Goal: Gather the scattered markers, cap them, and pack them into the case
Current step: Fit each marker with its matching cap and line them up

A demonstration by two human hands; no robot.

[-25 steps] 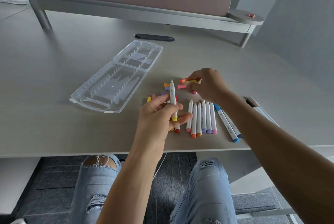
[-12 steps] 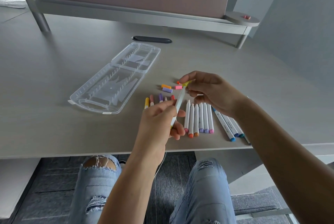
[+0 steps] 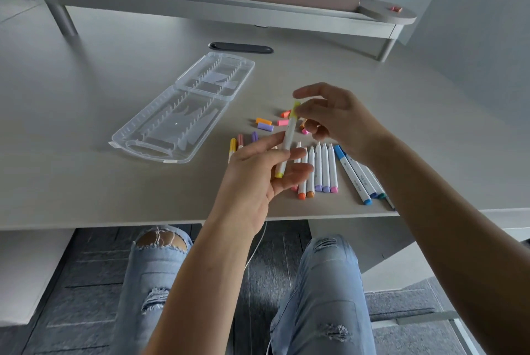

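A grey desk (image 3: 86, 182) is filling the view; the clear case (image 3: 183, 109) is lying open at ten o'clock; the left hand (image 3: 258, 182) is pinching a white marker (image 3: 286, 142) above the desk; the right hand (image 3: 335, 122) is squeezing its yellow cap (image 3: 294, 108) at the top; more markers (image 3: 318, 168) are lying beneath; loose caps (image 3: 265, 123) are sitting at twelve o'clock.
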